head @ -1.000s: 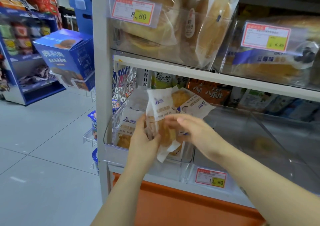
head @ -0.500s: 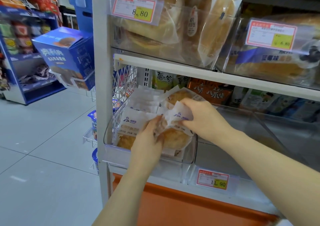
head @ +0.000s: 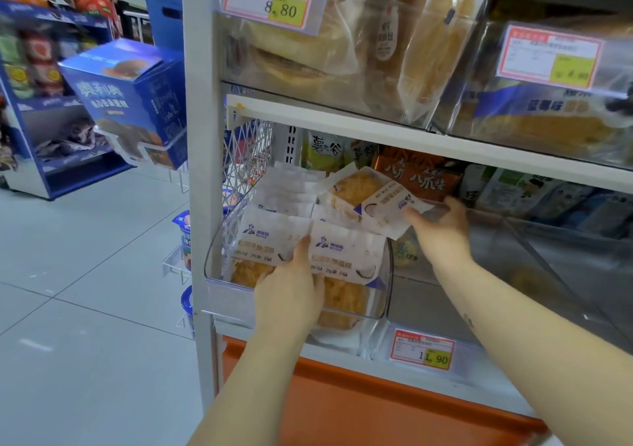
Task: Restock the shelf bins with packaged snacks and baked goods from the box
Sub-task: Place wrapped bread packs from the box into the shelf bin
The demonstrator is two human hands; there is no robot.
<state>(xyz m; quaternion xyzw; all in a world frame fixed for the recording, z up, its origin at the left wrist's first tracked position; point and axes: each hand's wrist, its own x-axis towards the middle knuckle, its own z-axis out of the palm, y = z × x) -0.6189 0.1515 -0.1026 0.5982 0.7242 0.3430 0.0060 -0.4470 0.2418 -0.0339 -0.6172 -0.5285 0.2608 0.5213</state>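
1. Packets (head: 346, 253) of golden, crumbly cake are standing in rows inside the clear bin (head: 214, 274) at the left end of the shelf, each wrapped in thin film, white on top and see-through below.
2. The right hand (head: 442, 230) is pinching the right edge of a tilted packet (head: 363, 194), with the thumb lying over the wrapper.
3. That tilted packet is lying across the far right corner of the bin. Its long axis is slanting from far left to near right, and its cake end is pointing away from the person.
4. It is sitting to the left of the right hand and touching it, so the right hand is probably the one turning it upright into the far row.
5. The left hand (head: 291, 284) is pressing on the front packets at the near wall, one finger reaching up between them. Whether it is gripping one is unclear.
6. The film is looking slippery and crinkly, and the bin's walls rigid and glossy.
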